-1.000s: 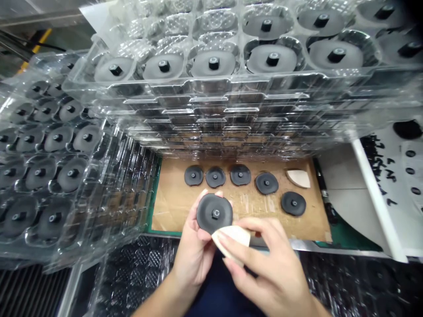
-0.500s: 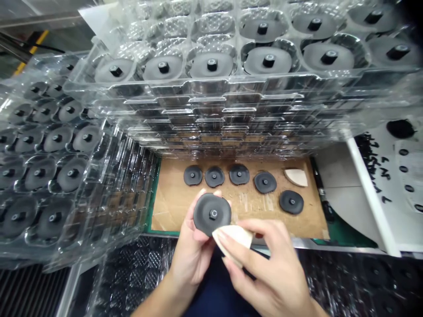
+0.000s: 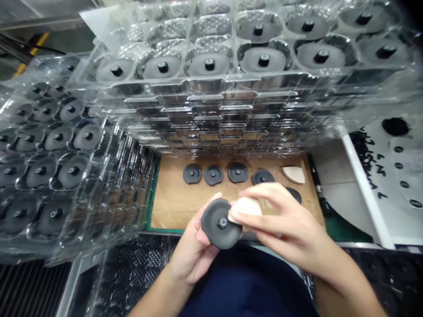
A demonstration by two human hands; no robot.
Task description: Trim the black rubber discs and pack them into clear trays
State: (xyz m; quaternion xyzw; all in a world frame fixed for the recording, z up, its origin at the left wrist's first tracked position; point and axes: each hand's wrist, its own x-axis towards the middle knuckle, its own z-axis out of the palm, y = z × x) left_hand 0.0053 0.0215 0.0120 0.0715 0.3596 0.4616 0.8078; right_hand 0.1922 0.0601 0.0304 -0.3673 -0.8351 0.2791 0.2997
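Observation:
My left hand [image 3: 194, 246] holds a dark grey round disc [image 3: 216, 233] with a short central stem facing up. Between the fingers of my right hand [image 3: 284, 220] is a cream-coloured wedge-shaped pad [image 3: 247, 207]; its tip meets the disc's upper right, close to the stem. Beyond my hands, several similar discs [image 3: 213, 175] lie in a row on a sheet of cardboard [image 3: 172, 198]. One more disc [image 3: 294, 194] is partly covered by my right hand. A second cream wedge pad [image 3: 294, 174] rests at the cardboard's right side.
A tall stack of clear plastic trays [image 3: 224, 105] stands behind the cardboard, discs in its top cells. Another tray stack [image 3: 95, 189] rises at the left. On the right are a white panel edge [image 3: 366, 189] and a sheet with black handwriting [image 3: 380, 167].
The disc in my left hand has moved slightly right and down and tilted. My right hand has shifted up, taking the pad from the disc's lower right edge to its upper right.

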